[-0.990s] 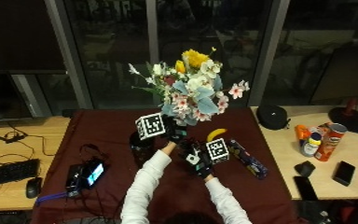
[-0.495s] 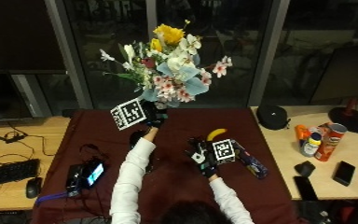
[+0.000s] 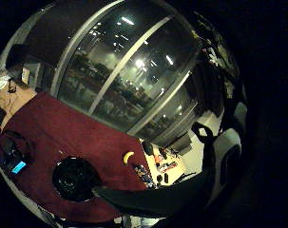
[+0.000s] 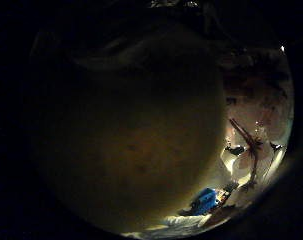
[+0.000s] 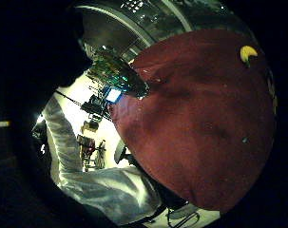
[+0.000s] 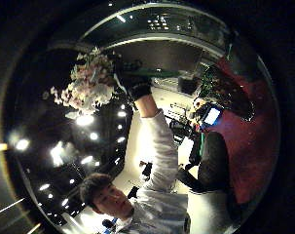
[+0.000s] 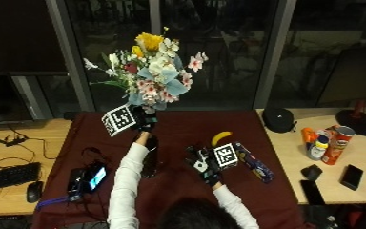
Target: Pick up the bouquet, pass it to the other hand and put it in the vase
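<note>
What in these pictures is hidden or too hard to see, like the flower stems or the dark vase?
- Stems of the mixed-colour flower bouquet: outside view, hidden behind the left hand.
- Dark glass vase: outside view, partly covered by the white sleeve; its mouth does not show.
- Left thumb side palm view: almost wholly blocked by something close and dark.
- Right hand: outside view, fingers too small to read.

The person is wearing a white long-sleeved top, its sleeves (image 7: pixel 125 183) running up from the frame's bottom centre, and black gloves on the left hand (image 7: pixel 146 121) and right hand (image 7: pixel 205 164).
</note>
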